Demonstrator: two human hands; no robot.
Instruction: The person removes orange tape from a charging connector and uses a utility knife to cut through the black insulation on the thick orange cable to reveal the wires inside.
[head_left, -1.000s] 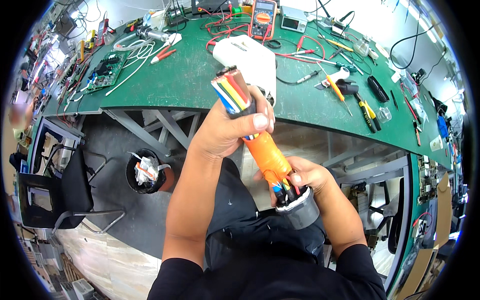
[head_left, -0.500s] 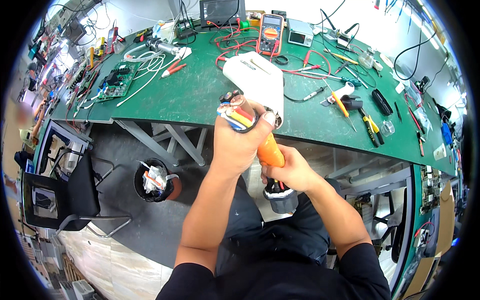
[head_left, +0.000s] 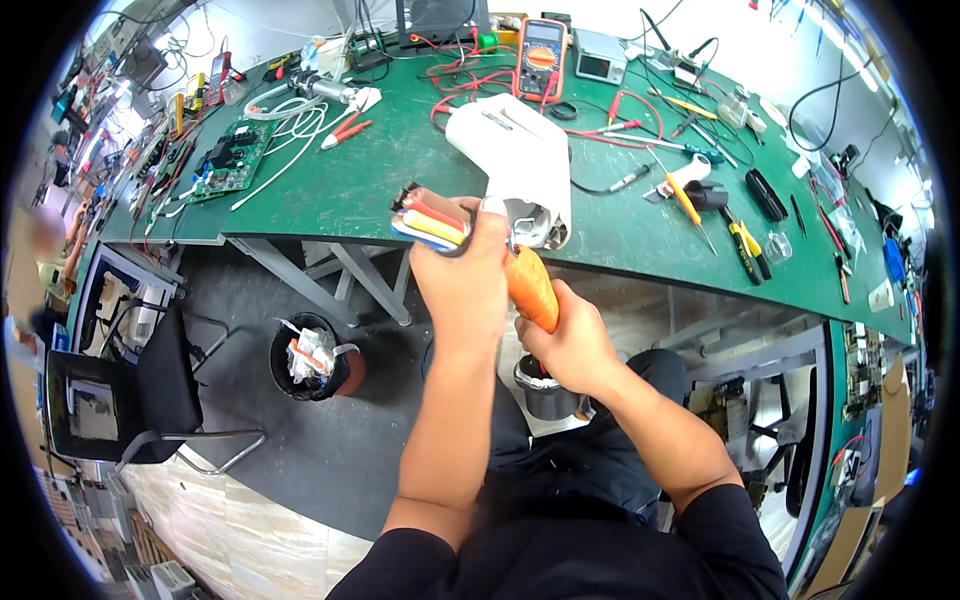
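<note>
My left hand (head_left: pixel 465 270) is closed round the upper end of a thick cable bundle, whose coloured wires (head_left: pixel 430 218) stick out to the upper left with their cut ends showing. Just below, the bundle has an orange wrapped section (head_left: pixel 530 287); my right hand (head_left: pixel 570 340) grips its lower part, fingers curled round it. At the bottom end hangs a dark grey cylindrical fitting (head_left: pixel 550 398), partly behind my right hand. Beyond my hands, a white plastic housing (head_left: pixel 510 140) rests at the near edge of the green bench (head_left: pixel 350 180), its open end toward me.
Multimeter (head_left: pixel 540 60), circuit board (head_left: pixel 228 165), pliers (head_left: pixel 750 250), screwdriver (head_left: pixel 685 200) and tangled leads lie on the bench. A black chair (head_left: pixel 120 400) and a filled bin (head_left: pixel 315 355) stand below left. Another person (head_left: pixel 55 260) is at the far left.
Both hands have brought the cable bundle more upright, then tilted its wire ends to the left. My left hand now covers more of it, and the grey fitting has moved up and left.
</note>
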